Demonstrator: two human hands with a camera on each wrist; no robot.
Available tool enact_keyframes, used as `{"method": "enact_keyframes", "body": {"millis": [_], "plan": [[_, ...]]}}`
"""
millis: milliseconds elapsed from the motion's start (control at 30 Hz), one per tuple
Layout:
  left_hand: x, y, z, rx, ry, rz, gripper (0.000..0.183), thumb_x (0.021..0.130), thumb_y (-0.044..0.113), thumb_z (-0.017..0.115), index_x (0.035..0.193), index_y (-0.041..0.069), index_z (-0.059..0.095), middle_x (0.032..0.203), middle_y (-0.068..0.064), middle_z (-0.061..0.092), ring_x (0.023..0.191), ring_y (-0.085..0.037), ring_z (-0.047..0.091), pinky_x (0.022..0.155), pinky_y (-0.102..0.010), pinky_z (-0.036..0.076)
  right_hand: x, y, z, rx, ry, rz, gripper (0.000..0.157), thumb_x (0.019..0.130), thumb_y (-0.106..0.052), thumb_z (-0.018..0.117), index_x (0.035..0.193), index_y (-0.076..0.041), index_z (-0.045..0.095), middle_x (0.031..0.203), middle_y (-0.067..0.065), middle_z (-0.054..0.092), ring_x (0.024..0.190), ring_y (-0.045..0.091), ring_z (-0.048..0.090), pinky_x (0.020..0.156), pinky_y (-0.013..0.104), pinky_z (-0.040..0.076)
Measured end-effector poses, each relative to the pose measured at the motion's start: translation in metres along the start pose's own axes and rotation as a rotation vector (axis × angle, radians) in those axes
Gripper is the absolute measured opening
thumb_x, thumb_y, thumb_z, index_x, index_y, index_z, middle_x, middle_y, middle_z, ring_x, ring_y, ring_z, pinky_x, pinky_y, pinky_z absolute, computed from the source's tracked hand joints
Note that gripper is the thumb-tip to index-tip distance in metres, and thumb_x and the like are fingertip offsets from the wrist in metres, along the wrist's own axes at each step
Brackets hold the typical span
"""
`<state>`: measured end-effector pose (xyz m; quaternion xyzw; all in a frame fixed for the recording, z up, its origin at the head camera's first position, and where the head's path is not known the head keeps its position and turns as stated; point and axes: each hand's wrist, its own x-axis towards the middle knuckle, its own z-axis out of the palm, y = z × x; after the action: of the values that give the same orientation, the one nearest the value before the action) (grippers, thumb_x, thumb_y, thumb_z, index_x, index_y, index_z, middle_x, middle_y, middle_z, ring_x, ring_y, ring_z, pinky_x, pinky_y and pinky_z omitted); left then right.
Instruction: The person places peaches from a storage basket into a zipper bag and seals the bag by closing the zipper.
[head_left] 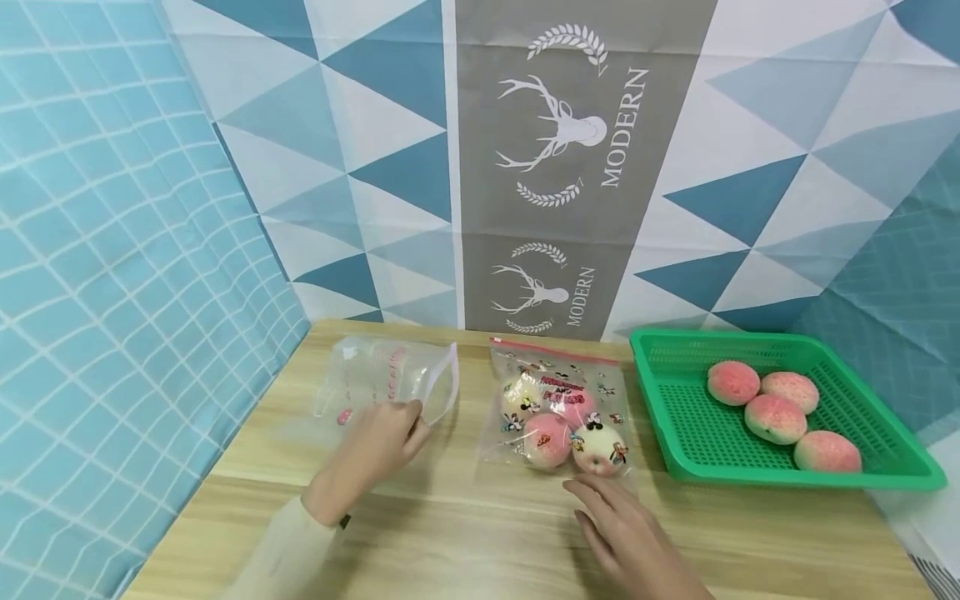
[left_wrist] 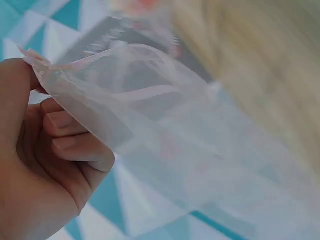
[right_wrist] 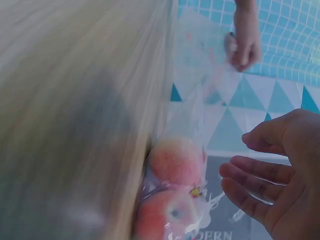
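Observation:
With thumb and fingers my left hand (head_left: pixel 372 448) pinches the rim of a clear zip bag (left_wrist: pixel 150 125) that has pink print and a pale zip edge. In the left wrist view the bag's mouth gapes a little, and no fruit shows in it. My right hand (head_left: pixel 628 533) is above the table with loosely bent fingers and holds nothing. Just beyond its fingertips lies a second clear zip bag (head_left: pixel 558 400) with a red zip and cartoon figures. Several peaches (head_left: pixel 547 440), some pink and some pale, are inside it.
At the right a green plastic basket (head_left: pixel 660 417) holds several pink peaches (head_left: pixel 776 418). The wooden table (head_left: pixel 465 533) meets a patterned cloth backdrop (head_left: pixel 397 192) behind, and a blue checked cloth (head_left: pixel 112 275) hangs at the left.

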<state>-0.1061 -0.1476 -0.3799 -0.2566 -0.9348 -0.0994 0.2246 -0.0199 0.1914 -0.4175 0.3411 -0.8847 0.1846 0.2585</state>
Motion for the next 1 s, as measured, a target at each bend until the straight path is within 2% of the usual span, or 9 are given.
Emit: {"method": "enact_keyframes", "body": {"millis": [133, 233, 333, 467, 567, 633, 733, 867, 1000], "plan": [[-0.01, 0.029, -0.026, -0.037, 0.129, 0.084, 0.023, 0.076, 0.017, 0.05, 0.059, 0.022, 0.035, 0.05, 0.013, 0.029, 0.042, 0.0, 0.026, 0.037, -0.015, 0.02, 0.018, -0.012, -0.002, 0.022, -0.007, -0.049, 0.043, 0.091, -0.026, 0.046, 0.133, -0.016, 0.042, 0.132, 0.0, 0.045, 0.121, 0.019, 0.042, 0.098, 0.028, 0.034], [-0.012, 0.049, -0.04, -0.034, 0.265, 0.176, 0.016, 0.073, 0.016, 0.046, 0.06, 0.021, 0.038, 0.051, 0.014, 0.031, 0.043, 0.0, 0.025, 0.038, -0.013, 0.019, 0.034, -0.024, 0.0, 0.049, -0.002, -0.071, 0.047, 0.091, -0.027, 0.043, 0.137, -0.016, 0.036, 0.141, 0.004, 0.033, 0.12, 0.018, 0.042, 0.088, 0.038, 0.044], [-0.013, 0.068, -0.05, -0.092, 0.373, 0.29, 0.013, 0.072, 0.015, 0.043, 0.059, 0.018, 0.04, 0.05, 0.015, 0.031, 0.043, 0.003, 0.022, 0.039, -0.007, 0.017, 0.05, -0.036, 0.003, 0.101, 0.008, -0.076, 0.052, 0.09, -0.028, 0.045, 0.138, -0.013, 0.033, 0.145, 0.01, 0.023, 0.121, 0.018, 0.04, 0.094, 0.029, 0.038], [-0.018, 0.082, -0.051, -0.202, 0.387, 0.451, 0.018, 0.073, 0.012, 0.043, 0.057, 0.017, 0.037, 0.05, 0.015, 0.028, 0.045, 0.005, 0.017, 0.042, -0.003, 0.012, 0.062, -0.045, 0.008, 0.142, 0.107, -0.077, 0.053, 0.089, -0.028, 0.049, 0.136, -0.009, 0.036, 0.142, 0.016, 0.026, 0.122, 0.022, 0.038, 0.097, 0.026, 0.032], [-0.023, 0.083, -0.046, -0.249, 0.348, 0.493, 0.02, 0.073, 0.011, 0.045, 0.056, 0.017, 0.036, 0.05, 0.014, 0.027, 0.047, 0.005, 0.016, 0.044, -0.003, 0.011, 0.064, -0.045, 0.009, 0.134, 0.184, -0.065, 0.044, 0.087, -0.025, 0.054, 0.128, -0.011, 0.048, 0.136, 0.016, 0.034, 0.113, 0.021, 0.046, 0.083, 0.036, 0.039], [-0.026, 0.081, -0.044, -0.27, 0.321, 0.488, 0.017, 0.072, 0.012, 0.047, 0.058, 0.017, 0.039, 0.051, 0.014, 0.03, 0.047, 0.006, 0.018, 0.044, -0.002, 0.011, 0.065, -0.044, 0.009, 0.125, 0.21, -0.063, 0.032, 0.085, -0.023, 0.057, 0.116, -0.014, 0.058, 0.132, 0.013, 0.041, 0.107, 0.021, 0.05, 0.075, 0.038, 0.036], [-0.029, 0.08, -0.044, -0.271, 0.264, 0.429, 0.005, 0.069, 0.015, 0.052, 0.069, 0.015, 0.047, 0.055, 0.014, 0.037, 0.047, 0.006, 0.022, 0.043, -0.002, 0.014, 0.065, -0.044, 0.009, 0.11, 0.249, -0.113, 0.014, 0.087, -0.019, 0.055, 0.095, -0.014, 0.064, 0.123, 0.01, 0.051, 0.101, 0.021, 0.056, 0.077, 0.038, 0.036], [-0.024, 0.082, -0.045, -0.143, 0.159, 0.284, 0.021, 0.069, 0.024, 0.056, 0.086, 0.014, 0.049, 0.061, 0.013, 0.038, 0.046, 0.001, 0.026, 0.038, -0.009, 0.016, 0.065, -0.047, 0.009, 0.089, 0.278, -0.202, 0.018, 0.091, -0.016, 0.047, 0.086, -0.009, 0.062, 0.114, 0.01, 0.057, 0.1, 0.026, 0.057, 0.082, 0.035, 0.044], [-0.006, 0.081, -0.048, -0.038, 0.058, 0.181, 0.011, 0.077, 0.025, 0.054, 0.078, 0.016, 0.048, 0.058, 0.011, 0.036, 0.043, -0.001, 0.027, 0.035, -0.013, 0.018, 0.062, -0.048, 0.011, 0.051, 0.229, -0.237, 0.02, 0.092, -0.017, 0.043, 0.086, -0.009, 0.061, 0.111, 0.008, 0.058, 0.096, 0.025, 0.056, 0.084, 0.036, 0.042]]}}
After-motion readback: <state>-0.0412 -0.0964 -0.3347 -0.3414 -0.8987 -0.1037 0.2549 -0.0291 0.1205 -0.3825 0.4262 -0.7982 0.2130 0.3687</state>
